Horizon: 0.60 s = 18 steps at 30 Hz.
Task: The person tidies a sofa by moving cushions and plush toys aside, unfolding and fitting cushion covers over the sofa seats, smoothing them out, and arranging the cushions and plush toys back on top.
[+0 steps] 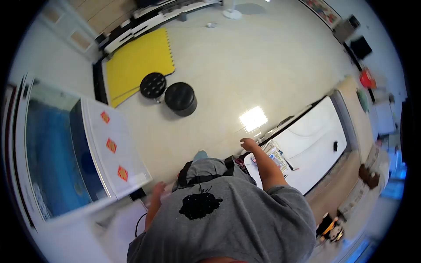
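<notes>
My right hand (248, 143) is held out above the floor, just off the near left corner of a white-topped table (313, 136). Its fingers are loosely bent and apart, and nothing shows in them. Papers and printed packets (275, 153) lie on the table beside my right forearm. Low at my left side is my left hand (158, 188), near the corner of a white cabinet top (131, 151). Its fingers are smeared, so I cannot make out their shape. My grey shirt (237, 215) with a black apple print fills the bottom middle.
Two round black stools (180, 97) stand ahead by a yellow mat (136, 61). At the left is a fish tank (52, 153) with blue inside. A beige sofa (351, 175) runs along the right, with a plush toy (331, 228) on it. A small black object (335, 146) lies on the table.
</notes>
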Tool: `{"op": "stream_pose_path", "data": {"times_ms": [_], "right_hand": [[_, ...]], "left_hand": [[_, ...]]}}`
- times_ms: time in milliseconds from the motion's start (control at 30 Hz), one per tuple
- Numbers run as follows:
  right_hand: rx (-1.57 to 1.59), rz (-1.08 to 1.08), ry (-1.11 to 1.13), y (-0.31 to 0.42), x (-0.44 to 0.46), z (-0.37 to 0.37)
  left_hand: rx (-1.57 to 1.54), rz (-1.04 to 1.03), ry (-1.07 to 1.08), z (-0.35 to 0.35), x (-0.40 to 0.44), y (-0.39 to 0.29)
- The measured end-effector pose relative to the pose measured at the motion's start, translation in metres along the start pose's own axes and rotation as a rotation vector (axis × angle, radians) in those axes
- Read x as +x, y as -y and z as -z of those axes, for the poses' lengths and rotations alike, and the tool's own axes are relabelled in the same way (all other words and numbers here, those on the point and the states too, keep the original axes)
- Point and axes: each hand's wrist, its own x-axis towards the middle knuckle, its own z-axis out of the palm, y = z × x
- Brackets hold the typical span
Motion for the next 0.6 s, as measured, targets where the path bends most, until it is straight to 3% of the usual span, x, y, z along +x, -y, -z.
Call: {"op": "stream_pose_path", "data": {"times_ms": [33, 100, 233, 433, 500, 600], "right_hand": [[0.019, -0.05, -0.024, -0.01, 0.004, -0.002], [0.112, -0.164, -0.124, -0.002, 0.004, 0.007], [0.353, -0.275, -0.367, 0.0, 0.002, 0.002], [0.442, -0.472, -0.43, -0.01, -0.006, 0.02], [0.458, -0.583, -0.418, -0.044, 0.002, 0.007], [0.513, -0.779, -0.306, -0.075, 0.011, 0.018]], "left_hand": [[0.04, -0.033, 0.019, 0.016, 0.018, 0.004], [-0.442, 0.139, -0.003, 0.047, 0.059, 0.001], [0.083, -0.011, 0.118, 0.164, 0.157, -0.059], [0.037, -0.178, -0.009, 0.301, 0.362, -0.155], [-0.018, -0.291, -0.125, 0.335, 0.382, -0.235], [-0.232, -0.328, -0.048, 0.353, 0.431, -0.304]]}}
